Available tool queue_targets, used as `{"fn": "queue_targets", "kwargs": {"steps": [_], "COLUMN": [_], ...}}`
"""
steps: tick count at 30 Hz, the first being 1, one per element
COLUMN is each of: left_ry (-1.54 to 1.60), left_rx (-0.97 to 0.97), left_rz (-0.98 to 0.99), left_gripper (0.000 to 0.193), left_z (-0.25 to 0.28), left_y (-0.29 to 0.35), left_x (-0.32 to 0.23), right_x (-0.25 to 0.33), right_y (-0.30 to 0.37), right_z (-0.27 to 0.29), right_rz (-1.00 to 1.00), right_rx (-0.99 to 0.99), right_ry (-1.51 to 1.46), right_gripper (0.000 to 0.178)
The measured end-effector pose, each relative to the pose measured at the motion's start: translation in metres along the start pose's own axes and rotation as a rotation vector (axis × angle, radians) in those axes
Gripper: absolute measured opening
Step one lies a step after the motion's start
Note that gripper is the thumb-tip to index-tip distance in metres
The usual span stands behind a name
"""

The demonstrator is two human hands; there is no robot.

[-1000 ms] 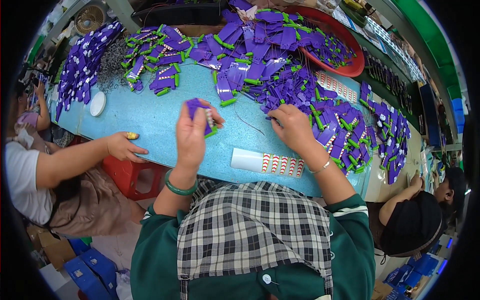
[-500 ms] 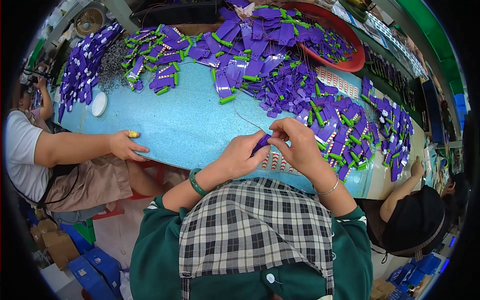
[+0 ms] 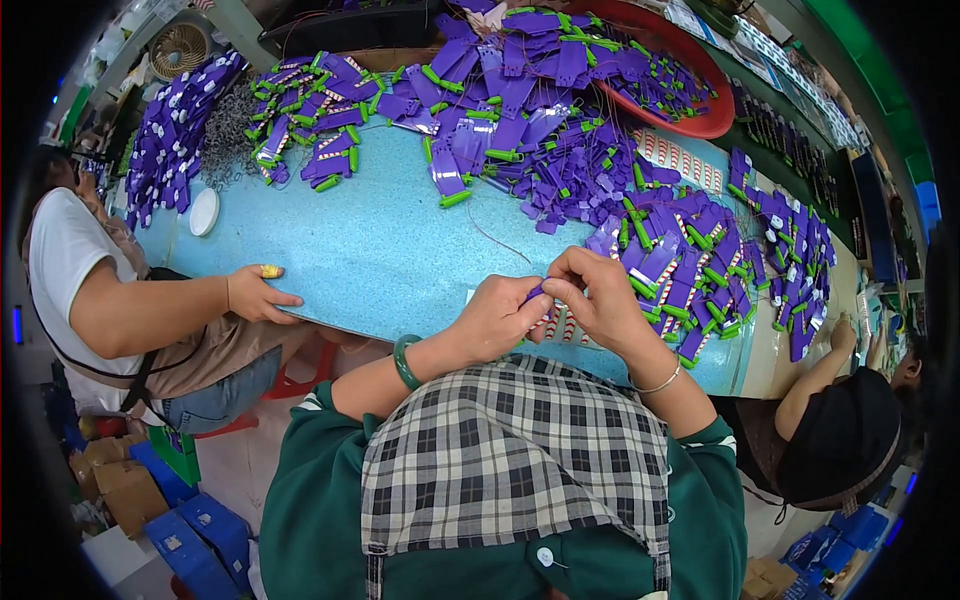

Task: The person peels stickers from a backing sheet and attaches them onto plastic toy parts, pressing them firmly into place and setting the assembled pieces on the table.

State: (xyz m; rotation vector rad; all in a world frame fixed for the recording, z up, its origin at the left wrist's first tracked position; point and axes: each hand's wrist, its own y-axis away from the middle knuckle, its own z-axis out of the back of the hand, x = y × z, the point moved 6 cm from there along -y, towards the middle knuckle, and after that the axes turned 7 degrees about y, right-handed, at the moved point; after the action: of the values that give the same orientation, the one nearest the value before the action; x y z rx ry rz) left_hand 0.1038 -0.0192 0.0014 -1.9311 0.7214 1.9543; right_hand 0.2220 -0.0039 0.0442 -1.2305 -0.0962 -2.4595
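Observation:
Between my two hands, just above the near edge of the table, is a small purple plastic piece (image 3: pixel 535 291), mostly covered by my fingers. My left hand (image 3: pixel 497 318) pinches it from the left. Against its other side press the thumb and forefinger of my right hand (image 3: pixel 598 300). A thin dark wire (image 3: pixel 497 243) runs from near this piece back toward the pile. Partly hidden below my hands lies a sheet of red-and-white striped stickers (image 3: pixel 569 326). Right of my right hand are purple pieces with green ends and striped stickers (image 3: pixel 690 262).
A large heap of purple parts (image 3: pixel 575 165) covers the back middle, beside a red basin (image 3: pixel 712 112). More purple parts (image 3: pixel 180 135), tangled grey wire pieces (image 3: pixel 230 130) and a white lid (image 3: pixel 204 212) lie left. Co-workers sit both sides; one hand (image 3: pixel 260 294) rests on the table's left edge.
My hands have drawn closer together, and less of the purple piece shows between them. The person on the left leans differently, head turned farther away. The view has shifted slightly.

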Motion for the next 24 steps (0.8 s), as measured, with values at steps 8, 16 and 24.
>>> {"fn": "queue_targets", "kwargs": {"steps": [8,16,24], "left_ry": [-0.893,-1.266,-0.717], "left_rx": [-0.369,-0.488,-0.642], "left_rz": [-0.023,0.177,-0.272], "left_gripper": [0.046,0.037,0.015], "left_z": [0.080,0.140,0.126], "left_y": [-0.049,-0.064,0.003], "left_x": [-0.036,-0.019,-0.061], "right_x": [-0.020,-0.001,-0.013], "right_y": [0.005,0.024,0.022], "right_z": [0.110,0.041,-0.040], "right_rz": [-0.117,0.177,0.137], "right_rx": [-0.056,-0.096,-0.012], "right_ry": [0.348,0.702,0.641], "right_gripper": [0.012,0.024,0.016]}}
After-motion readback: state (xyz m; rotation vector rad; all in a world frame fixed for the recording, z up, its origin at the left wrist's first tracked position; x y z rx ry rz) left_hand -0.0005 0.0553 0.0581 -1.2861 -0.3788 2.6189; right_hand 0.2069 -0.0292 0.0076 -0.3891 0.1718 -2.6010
